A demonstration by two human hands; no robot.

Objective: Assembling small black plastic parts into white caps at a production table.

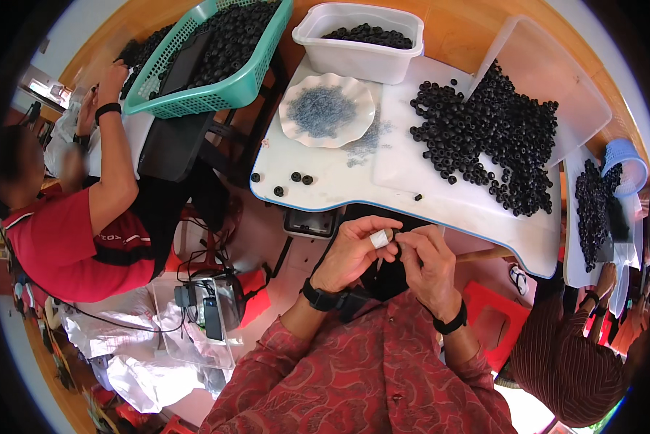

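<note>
My left hand and my right hand meet in front of my chest, just off the table's near edge. White tape wraps one finger of the left hand. Its fingers are closed in a pinch around a small dark piece, mostly hidden by the fingertips. The right fingertips press together at the same spot; what they grip is too small to tell. Beyond the hands, a heap of small round black parts with holes spreads over the table. A white scalloped plate holds many tiny clear greyish pieces, some spilled beside it.
A white tub of black parts stands at the table's back, near a tilted clear bin. Several loose black parts lie front left. A green basket and a co-worker are left; another person sits right, by a red stool.
</note>
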